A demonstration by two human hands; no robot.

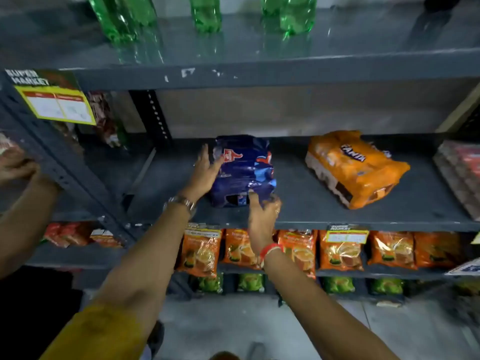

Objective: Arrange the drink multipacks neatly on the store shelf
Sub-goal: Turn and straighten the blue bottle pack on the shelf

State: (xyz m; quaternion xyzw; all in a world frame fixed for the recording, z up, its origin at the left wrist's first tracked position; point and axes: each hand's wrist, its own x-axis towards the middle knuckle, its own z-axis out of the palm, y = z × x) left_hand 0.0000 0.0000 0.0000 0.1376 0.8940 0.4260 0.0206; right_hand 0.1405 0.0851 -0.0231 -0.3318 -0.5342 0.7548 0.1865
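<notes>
A dark blue drink multipack (242,170) lies on the grey middle shelf (311,203), left of centre. My left hand (205,170) presses flat against its left side, fingers spread. My right hand (262,211) grips the wrap at its near front edge. An orange drink multipack (355,167) lies on the same shelf to the right, turned at an angle, with nothing touching it.
Green bottles (205,14) stand on the shelf above. Orange snack bags (340,252) fill the shelf below, green packs under them. Another person's hand (15,167) holds packs at the far left, beside a yellow price sign (57,105). More packs (459,172) sit at the right edge.
</notes>
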